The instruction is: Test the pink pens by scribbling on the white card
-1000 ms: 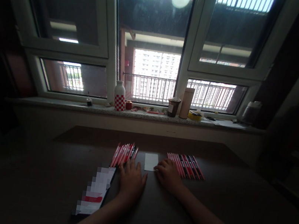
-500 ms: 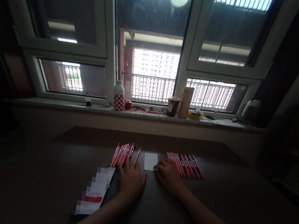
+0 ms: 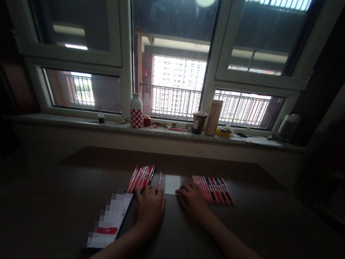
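A single pink pen [image 3: 160,180] stands almost in line with my view, its near end at the fingers of my left hand [image 3: 150,208]. Those fingers are bent and drawn together around that end; the exact grip is partly hidden. To the right of the pen lies a small white card [image 3: 172,185], flat on the table. My right hand [image 3: 193,201] has its curled fingertips at the card's right edge. Left of the single pen is a row of pink, red and black pens [image 3: 141,178]. Another row of pens [image 3: 213,190] lies just beyond and right of my right hand.
A flat dark-edged case with a white and red face [image 3: 110,222] lies beside my left forearm on the dark table [image 3: 205,255]. Along the windowsill [image 3: 111,127] stand a checkered bottle [image 3: 136,113], a drink cup [image 3: 198,122] and a tan cylinder [image 3: 214,118].
The single pink pen has turned from a slant to nearly straight. My left thumb has drawn in toward the fingers. My right hand stays at the card's edge.
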`<action>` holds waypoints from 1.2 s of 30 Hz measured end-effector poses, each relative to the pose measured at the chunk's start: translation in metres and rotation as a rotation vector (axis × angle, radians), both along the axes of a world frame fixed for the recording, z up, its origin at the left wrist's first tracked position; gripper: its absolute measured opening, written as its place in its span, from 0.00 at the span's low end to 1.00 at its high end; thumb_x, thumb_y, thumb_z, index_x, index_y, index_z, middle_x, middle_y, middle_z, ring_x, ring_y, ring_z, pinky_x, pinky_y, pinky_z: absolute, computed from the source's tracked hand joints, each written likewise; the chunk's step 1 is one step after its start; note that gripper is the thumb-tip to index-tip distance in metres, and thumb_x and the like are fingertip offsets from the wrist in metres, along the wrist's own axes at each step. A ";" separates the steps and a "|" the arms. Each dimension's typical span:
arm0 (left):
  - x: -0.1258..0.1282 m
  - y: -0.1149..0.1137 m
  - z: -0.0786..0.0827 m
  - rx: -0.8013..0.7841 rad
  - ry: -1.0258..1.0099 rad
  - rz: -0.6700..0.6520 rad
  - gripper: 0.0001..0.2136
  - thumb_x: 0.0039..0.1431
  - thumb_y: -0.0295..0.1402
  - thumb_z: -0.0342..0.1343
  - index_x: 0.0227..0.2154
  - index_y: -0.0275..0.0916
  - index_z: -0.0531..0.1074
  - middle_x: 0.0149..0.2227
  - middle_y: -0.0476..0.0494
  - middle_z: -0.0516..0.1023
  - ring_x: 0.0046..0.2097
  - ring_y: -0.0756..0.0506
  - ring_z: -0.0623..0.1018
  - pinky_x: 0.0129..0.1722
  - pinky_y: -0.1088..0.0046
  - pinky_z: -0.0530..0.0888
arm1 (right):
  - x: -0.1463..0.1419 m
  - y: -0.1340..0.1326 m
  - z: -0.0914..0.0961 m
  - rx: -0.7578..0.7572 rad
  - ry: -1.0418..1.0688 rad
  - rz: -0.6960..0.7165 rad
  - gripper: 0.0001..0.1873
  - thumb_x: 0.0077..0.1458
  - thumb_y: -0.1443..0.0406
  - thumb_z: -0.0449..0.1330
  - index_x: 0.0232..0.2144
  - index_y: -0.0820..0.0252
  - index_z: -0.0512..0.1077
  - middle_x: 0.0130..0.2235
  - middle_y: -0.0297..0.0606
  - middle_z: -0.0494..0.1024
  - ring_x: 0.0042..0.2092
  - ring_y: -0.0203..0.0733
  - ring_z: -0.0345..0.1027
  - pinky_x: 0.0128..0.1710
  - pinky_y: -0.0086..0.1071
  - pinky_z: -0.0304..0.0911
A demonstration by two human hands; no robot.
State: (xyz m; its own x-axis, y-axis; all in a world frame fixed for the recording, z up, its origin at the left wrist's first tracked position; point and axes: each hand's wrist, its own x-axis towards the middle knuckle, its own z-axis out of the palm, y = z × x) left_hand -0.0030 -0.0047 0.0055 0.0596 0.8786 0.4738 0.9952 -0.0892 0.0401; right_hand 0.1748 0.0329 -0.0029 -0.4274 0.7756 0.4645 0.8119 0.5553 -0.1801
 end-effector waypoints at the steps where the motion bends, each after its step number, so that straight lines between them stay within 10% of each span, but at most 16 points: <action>1: 0.000 0.000 0.001 -0.003 0.001 0.003 0.13 0.59 0.35 0.46 0.41 0.41 0.73 0.43 0.39 0.73 0.51 0.38 0.65 0.58 0.46 0.50 | 0.000 0.000 0.000 -0.002 -0.005 0.000 0.12 0.61 0.63 0.52 0.44 0.51 0.73 0.45 0.37 0.74 0.51 0.45 0.57 0.51 0.40 0.53; 36: 0.001 0.000 0.006 0.050 -0.275 -0.085 0.14 0.63 0.30 0.40 0.41 0.42 0.71 0.39 0.44 0.72 0.44 0.44 0.70 0.57 0.55 0.54 | 0.003 0.004 -0.003 0.074 0.069 -0.004 0.18 0.58 0.67 0.54 0.51 0.53 0.68 0.50 0.40 0.71 0.52 0.49 0.57 0.54 0.45 0.53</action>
State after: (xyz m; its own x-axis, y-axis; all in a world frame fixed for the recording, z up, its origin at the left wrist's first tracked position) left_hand -0.0022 -0.0045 0.0112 -0.0050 0.8511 0.5249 0.9365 -0.1801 0.3009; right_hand 0.1778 0.0366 -0.0059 -0.3892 0.7400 0.5485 0.8014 0.5657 -0.1944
